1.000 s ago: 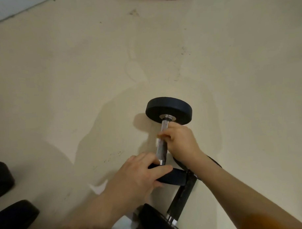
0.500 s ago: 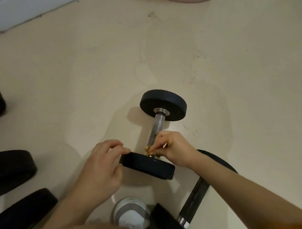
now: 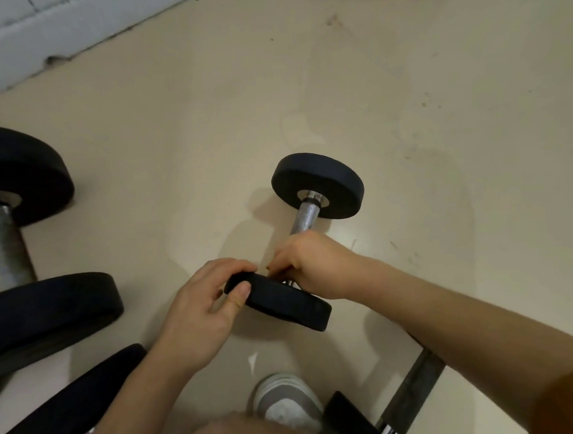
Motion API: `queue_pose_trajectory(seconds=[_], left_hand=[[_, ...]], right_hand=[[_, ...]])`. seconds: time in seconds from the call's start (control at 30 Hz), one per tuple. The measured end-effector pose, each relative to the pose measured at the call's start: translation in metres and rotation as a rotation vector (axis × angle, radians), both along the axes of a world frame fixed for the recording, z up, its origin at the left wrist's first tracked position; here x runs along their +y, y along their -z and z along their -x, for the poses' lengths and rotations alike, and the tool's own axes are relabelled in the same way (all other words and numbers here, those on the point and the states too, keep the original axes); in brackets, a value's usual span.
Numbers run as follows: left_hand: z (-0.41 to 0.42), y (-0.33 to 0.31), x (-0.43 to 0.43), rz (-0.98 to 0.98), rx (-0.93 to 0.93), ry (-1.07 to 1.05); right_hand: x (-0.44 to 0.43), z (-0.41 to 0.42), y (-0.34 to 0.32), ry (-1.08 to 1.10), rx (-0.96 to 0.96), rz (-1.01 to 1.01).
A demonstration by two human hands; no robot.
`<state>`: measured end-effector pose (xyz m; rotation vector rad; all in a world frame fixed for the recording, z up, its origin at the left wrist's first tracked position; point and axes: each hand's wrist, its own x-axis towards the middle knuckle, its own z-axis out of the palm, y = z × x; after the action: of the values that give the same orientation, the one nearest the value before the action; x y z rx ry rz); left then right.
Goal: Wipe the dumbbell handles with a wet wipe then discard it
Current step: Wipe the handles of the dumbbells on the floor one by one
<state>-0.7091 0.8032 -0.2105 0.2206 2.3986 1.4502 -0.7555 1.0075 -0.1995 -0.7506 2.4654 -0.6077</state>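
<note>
Now the dumbbell (image 3: 315, 238) lies on the floor (image 3: 210, 122). Left hand (image 3: 200, 307) grips its near plate; right hand (image 3: 312, 261) is closed around the bar. It looks heavy and hard, so hold the plate.

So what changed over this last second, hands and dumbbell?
The right hand slid down the handle from near the far plate to the near plate. The left hand shifted its grip on the near plate's rim. The small dumbbell stayed lying on the floor.
</note>
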Motion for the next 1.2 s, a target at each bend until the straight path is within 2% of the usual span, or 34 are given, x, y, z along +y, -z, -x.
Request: queue_pose_trajectory(seconds=[0.13, 0.27, 0.37, 0.47, 0.57, 0.63, 0.7, 0.77, 0.87, 1.0, 1.1, 1.2], left_hand=[[0.002, 0.001, -0.006, 0.122, 0.017, 0.075], [0.002, 0.0, -0.007, 0.291, 0.067, 0.122], [-0.004, -0.016, 0.016, 0.192, 0.038, 0.313], [-0.011, -0.015, 0.05, 0.289, 0.204, 0.532], [-0.01, -0.009, 0.051, 0.234, 0.171, 0.479], [-0.01, -0.005, 0.042, 0.161, 0.123, 0.448], [-0.006, -0.005, 0.031, 0.126, 0.121, 0.399], [-0.003, -0.005, 0.02, 0.133, 0.122, 0.35], [0.003, -0.006, 0.002, 0.137, 0.084, 0.299], [0.008, -0.002, -0.016, 0.153, 0.049, 0.244], [0.006, -0.01, -0.02, 0.2, 0.057, 0.192], [0.001, -0.027, -0.003, 0.247, 0.177, 0.251]], right_hand=[[0.016, -0.012, -0.003, 0.088, -0.018, 0.068], [0.035, -0.032, 0.006, 0.178, 0.073, 0.144], [0.039, -0.036, 0.011, 0.167, 0.199, 0.134], [0.048, -0.026, 0.016, 0.226, 0.355, 0.101], [0.06, -0.01, 0.012, 0.444, 0.479, 0.067], [0.055, -0.014, 0.006, 0.534, 0.407, 0.151], [0.042, -0.026, 0.004, 0.443, 0.261, 0.222], [0.03, -0.034, 0.007, 0.298, 0.198, 0.173], [0.027, -0.013, 0.015, 0.216, 0.308, 0.095], [0.022, 0.021, 0.026, 0.401, 0.505, 0.011], [0.015, 0.008, 0.027, 0.469, 0.526, 0.055], [0.004, -0.02, 0.031, 0.533, 0.518, 0.209]])
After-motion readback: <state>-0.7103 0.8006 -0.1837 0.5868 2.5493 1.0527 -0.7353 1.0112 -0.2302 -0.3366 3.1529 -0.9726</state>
